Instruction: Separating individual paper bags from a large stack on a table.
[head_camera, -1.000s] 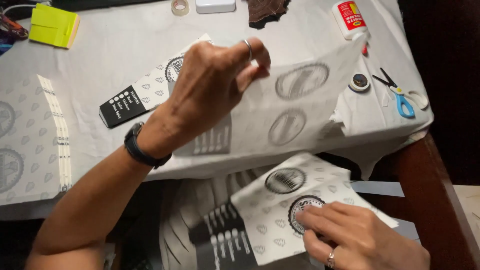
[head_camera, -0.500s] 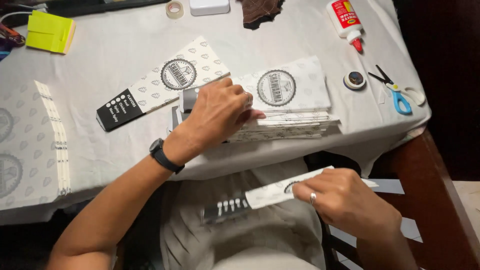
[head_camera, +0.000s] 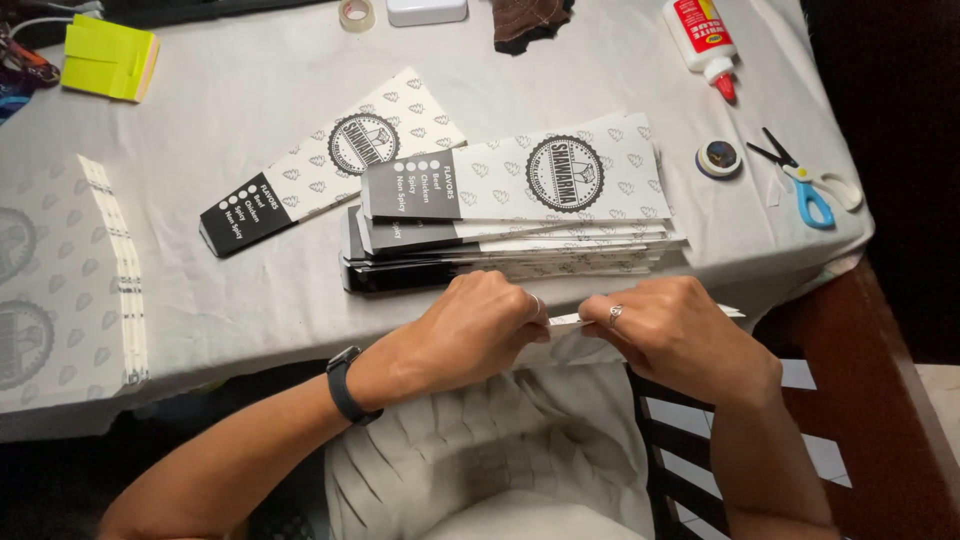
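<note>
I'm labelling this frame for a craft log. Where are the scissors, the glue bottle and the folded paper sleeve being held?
scissors (head_camera: 812, 195), head view, on a blue handle.
glue bottle (head_camera: 700, 32), head view, on its label.
paper sleeve (head_camera: 566, 320), head view, on the strip between the hands.

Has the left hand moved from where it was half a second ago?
Yes. The left hand has come off the stack of printed paper sleeves toward the table's near edge, meeting the right hand on a folded sleeve.

A thin white paper sleeve (head_camera: 566, 320), folded flat and seen edge-on, lies level at the table's near edge, around 6 o'clock from the stack. Both ends are pinched; a pale tip (head_camera: 728, 312) sticks out toward 3 o'clock.
</note>
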